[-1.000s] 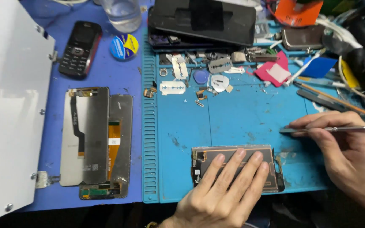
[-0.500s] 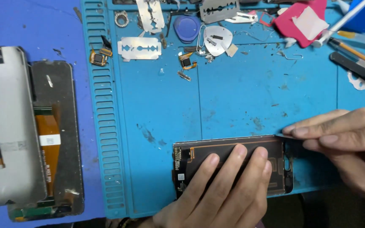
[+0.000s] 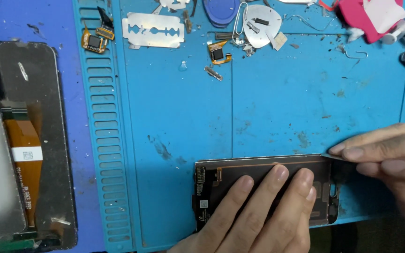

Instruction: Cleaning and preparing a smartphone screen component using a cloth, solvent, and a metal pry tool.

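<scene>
Both hands are bare, with no gloves, rings or watch showing. The left hand (image 3: 254, 215) shows four fingers with short, rounded, unpainted nails; no sleeve shows on it where it leaves the picture's bottom edge. The right hand (image 3: 390, 168) shows long fingers with trimmed, plain nails; its wrist runs out of view, so any sleeve cannot be seen.
</scene>
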